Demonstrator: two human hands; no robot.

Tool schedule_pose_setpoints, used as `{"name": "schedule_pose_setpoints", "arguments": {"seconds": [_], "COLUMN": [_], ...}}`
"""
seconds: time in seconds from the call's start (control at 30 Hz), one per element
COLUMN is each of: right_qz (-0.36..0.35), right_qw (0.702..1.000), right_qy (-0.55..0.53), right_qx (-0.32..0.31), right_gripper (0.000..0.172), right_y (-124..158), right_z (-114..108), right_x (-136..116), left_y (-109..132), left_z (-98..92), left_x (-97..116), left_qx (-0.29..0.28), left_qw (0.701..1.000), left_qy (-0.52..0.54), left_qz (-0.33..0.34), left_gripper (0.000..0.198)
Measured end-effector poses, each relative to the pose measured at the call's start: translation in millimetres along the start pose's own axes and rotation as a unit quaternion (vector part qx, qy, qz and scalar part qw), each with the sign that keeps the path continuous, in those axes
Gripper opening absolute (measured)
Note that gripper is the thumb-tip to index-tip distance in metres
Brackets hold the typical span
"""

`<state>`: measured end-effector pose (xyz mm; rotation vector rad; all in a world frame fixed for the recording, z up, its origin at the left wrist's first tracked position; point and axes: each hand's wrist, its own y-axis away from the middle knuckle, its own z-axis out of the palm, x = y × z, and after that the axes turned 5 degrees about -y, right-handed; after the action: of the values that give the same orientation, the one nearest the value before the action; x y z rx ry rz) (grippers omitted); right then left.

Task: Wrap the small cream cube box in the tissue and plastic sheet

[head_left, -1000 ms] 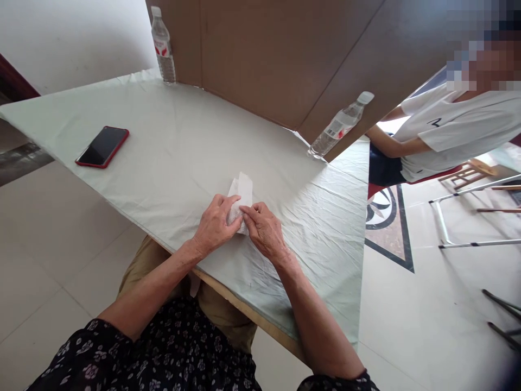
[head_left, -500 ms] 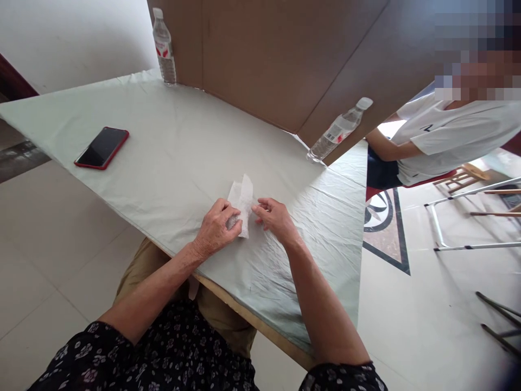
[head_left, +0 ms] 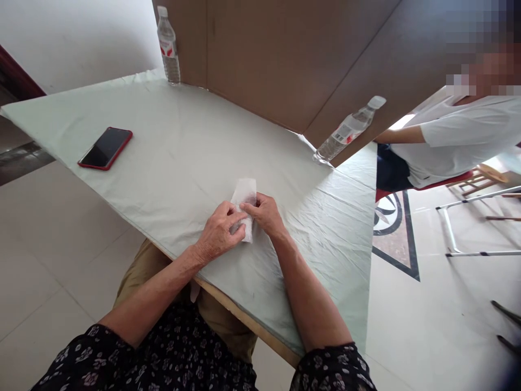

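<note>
A white sheet of thin paper that looks like a tissue [head_left: 246,190] is folded into a narrow strip near the table's front edge. My left hand [head_left: 222,228] has its fingers bent over the tissue's left side and lower part, partly hiding it. With its thumb on top and the other fingers behind the right edge, my right hand [head_left: 266,214] pinches the tissue. Whether anything is wrapped inside the tissue I cannot tell. Both hands rest low over the pale green tablecloth [head_left: 183,146].
A phone in a red case [head_left: 106,147] lies at the left. Large brown boards [head_left: 260,60] stand across the back, with one water bottle [head_left: 168,49] at the left and another bottle [head_left: 350,130] at the right. A person in a white shirt [head_left: 459,136] sits beyond the right side.
My right hand has moved left and closed on the tissue's right edge, where before it was beside it with fingers apart. The tissue's upper end now looks flatter. The view has shifted slightly.
</note>
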<state>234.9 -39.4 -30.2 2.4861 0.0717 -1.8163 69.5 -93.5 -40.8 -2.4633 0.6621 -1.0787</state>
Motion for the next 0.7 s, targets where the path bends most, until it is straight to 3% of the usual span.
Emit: {"name": "schedule_pose_setpoints", "arguments": {"seconds": [0.2,0.47,0.7], "right_qz": [-0.029,0.038,0.054], "right_qw": [0.997,0.97,0.959], "right_qy": [-0.067,-0.24,-0.278], "right_qx": [0.007,0.012,0.022], "right_gripper": [0.023,0.034,0.046], "right_y": [6,6,4], "right_z": [5,15,16], "right_x": [-3,5,8], "left_y": [0,0,0], "left_z": [1.2,4.1,4.2], "left_x": [-1,-3,-4], "left_qx": [0.003,0.016,0.014], "left_qw": [1.0,1.0,1.0], "left_qy": [0.001,0.001,-0.001], "left_qz": [-0.002,0.001,0.003], "left_gripper": [0.025,0.025,0.024]}}
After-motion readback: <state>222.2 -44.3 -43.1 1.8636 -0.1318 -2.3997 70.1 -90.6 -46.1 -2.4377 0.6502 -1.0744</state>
